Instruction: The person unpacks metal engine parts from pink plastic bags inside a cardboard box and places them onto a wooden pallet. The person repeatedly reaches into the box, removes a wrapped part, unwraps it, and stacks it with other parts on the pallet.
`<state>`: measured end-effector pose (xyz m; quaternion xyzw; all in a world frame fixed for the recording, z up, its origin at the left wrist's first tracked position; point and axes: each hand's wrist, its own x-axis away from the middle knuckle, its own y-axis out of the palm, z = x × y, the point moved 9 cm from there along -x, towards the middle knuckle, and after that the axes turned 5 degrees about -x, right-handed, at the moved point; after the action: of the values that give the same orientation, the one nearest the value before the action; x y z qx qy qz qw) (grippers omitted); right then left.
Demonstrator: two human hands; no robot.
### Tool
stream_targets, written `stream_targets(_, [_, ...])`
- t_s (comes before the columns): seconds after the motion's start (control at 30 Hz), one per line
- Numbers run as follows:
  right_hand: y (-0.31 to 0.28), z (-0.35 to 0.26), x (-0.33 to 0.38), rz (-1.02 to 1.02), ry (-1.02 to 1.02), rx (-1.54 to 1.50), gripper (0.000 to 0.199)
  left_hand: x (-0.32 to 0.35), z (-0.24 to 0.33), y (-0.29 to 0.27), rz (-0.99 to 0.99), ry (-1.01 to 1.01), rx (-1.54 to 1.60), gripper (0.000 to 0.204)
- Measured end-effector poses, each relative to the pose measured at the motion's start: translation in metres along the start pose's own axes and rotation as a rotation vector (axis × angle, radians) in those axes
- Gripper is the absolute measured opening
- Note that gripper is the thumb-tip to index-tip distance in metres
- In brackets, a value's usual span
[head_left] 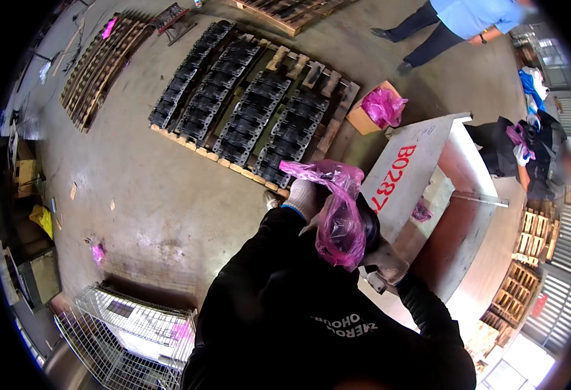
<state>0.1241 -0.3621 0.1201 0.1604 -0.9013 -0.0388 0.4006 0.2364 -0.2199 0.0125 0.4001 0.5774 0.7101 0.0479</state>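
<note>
A crumpled pink plastic bag (pixel 341 224) is in front of my chest, between my two gloved hands. My left hand (pixel 304 198), in a light knit glove with a blue cuff edge, is closed at the bag's upper left side; its fingertips are partly hidden. Against the right side of the bag shows a dark, rounded part (pixel 370 227), mostly covered by the plastic. My right hand (pixel 388 261), gloved too, is closed at the lower end of this part, beside the big grey-white bin (pixel 396 175).
Rows of black metal castings (pixel 253 110) lie on a wooden pallet ahead. A cardboard box (pixel 363 120) holds pink bags. One person (pixel 474 19) stands far right; another person (pixel 506 153) stands beyond the bin, holding pink plastic. A wire cage (pixel 129 331) sits at lower left.
</note>
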Motion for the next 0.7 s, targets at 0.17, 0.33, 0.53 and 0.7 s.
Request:
stream_targets(0.17, [0.015,-0.043,-0.029,0.032,0.038,0.004,0.097,0.019,0.059,-0.016,0.222,0.150,0.129,0.017])
stream_targets(0.33, [0.003,-0.076,-0.060,0.075,0.110,0.272,0.102,0.031,0.107,0.005,-0.057,0.394,-0.400,0.027])
stream_targets(0.53, [-0.002,-0.131,-0.118,-0.048,-0.066,0.599,0.113,-0.012,0.115,0.020,0.118,0.424,-0.635,0.064])
stream_targets(0.7, [-0.035,-0.140,-0.175,-0.247,0.012,0.660,0.115,-0.065,0.141,0.001,0.572,0.435,-0.667,0.036])
